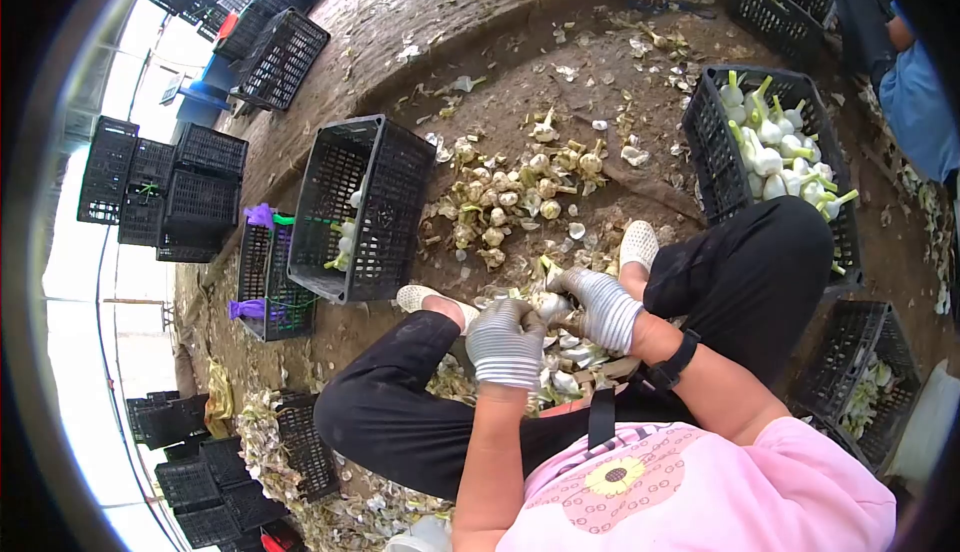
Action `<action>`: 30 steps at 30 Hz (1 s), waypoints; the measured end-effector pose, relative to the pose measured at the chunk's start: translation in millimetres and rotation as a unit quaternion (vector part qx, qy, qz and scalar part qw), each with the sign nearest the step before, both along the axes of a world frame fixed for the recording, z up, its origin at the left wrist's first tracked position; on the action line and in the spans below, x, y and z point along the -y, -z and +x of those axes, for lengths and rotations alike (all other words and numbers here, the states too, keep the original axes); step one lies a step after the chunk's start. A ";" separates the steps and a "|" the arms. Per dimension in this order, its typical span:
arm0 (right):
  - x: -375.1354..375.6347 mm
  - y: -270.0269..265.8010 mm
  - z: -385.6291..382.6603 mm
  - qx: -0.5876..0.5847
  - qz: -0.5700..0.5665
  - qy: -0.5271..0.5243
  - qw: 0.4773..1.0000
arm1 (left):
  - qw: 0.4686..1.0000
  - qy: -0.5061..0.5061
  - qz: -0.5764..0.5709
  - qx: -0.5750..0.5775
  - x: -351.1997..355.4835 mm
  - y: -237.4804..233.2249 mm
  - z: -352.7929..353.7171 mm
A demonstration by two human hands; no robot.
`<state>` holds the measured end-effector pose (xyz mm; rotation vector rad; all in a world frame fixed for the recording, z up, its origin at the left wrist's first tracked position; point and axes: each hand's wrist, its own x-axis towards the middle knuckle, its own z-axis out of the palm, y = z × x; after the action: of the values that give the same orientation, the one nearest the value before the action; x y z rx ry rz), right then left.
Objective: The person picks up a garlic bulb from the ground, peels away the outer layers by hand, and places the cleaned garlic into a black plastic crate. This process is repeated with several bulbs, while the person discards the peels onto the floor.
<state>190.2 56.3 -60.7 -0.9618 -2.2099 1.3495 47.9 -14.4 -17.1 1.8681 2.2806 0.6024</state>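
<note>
Between my gloved hands, above my lap, is a white garlic bulb (550, 304) with a short green stem pointing away from me. My left hand (505, 340) is closed, its thumb and fingers against the bulb's left side. On the other side, my right hand (598, 310) wraps its fingers round the bulb and stem. Both gloves are striped grey and white and look soiled. Below my hands lie loose garlic peels (572, 354). Beyond my feet, a pile of unpeeled garlic bulbs (500, 192) rests on the dirt floor.
A black crate (765, 72) at the right is full of cleaned garlic. At the left a tilted black crate (372, 167) holds a few bulbs. Stacked crates (165, 187) stand farther left. Another person's blue sleeve (915, 102) shows at the upper right.
</note>
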 end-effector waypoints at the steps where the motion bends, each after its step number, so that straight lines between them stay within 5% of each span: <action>1: 0.0 3.0 2.2 -0.071 -0.062 0.001 0.996 | 0.992 -0.033 0.001 0.120 1.4 6.5 -3.4; 2: 0.3 3.4 3.9 -0.143 -0.123 0.001 0.982 | 0.948 -0.067 -0.003 0.310 -1.3 8.1 -8.4; 5: -1.4 -9.9 10.7 -0.245 -0.293 0.006 0.924 | 0.885 -0.131 -0.005 0.446 1.5 25.0 -31.6; 9: -4.3 -9.3 11.9 -0.293 -0.395 0.052 0.869 | 0.921 -0.113 -0.169 0.332 17.6 47.2 -49.8; 12: -3.8 -2.1 12.3 -0.284 -0.401 0.063 0.868 | 0.877 -0.119 -0.042 0.464 17.1 30.9 -25.1; 15: -3.5 -0.8 9.0 -0.249 -0.278 0.033 0.927 | 0.951 -0.024 0.084 0.298 6.8 3.4 -11.5; 18: -1.3 -13.4 8.7 -0.257 -0.287 0.033 0.922 | 0.989 0.060 0.121 0.059 -1.5 -17.6 -0.2; 23: -3.4 -10.2 12.7 -0.211 -0.250 0.013 0.945 | 0.991 0.099 0.089 0.008 -0.1 -20.2 0.1; 27: -2.2 -10.8 14.4 -0.242 -0.241 -0.030 0.940 | 0.956 -0.045 0.088 0.278 0.3 -5.2 -17.8; 30: -5.0 -12.2 12.4 -0.229 -0.274 -0.025 0.934 | 0.973 -0.068 -0.112 0.191 7.1 22.1 -42.3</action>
<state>202.7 61.3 -48.4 -0.6578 -1.5458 2.0319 5.5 -21.5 -39.2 1.3662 2.1276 0.6290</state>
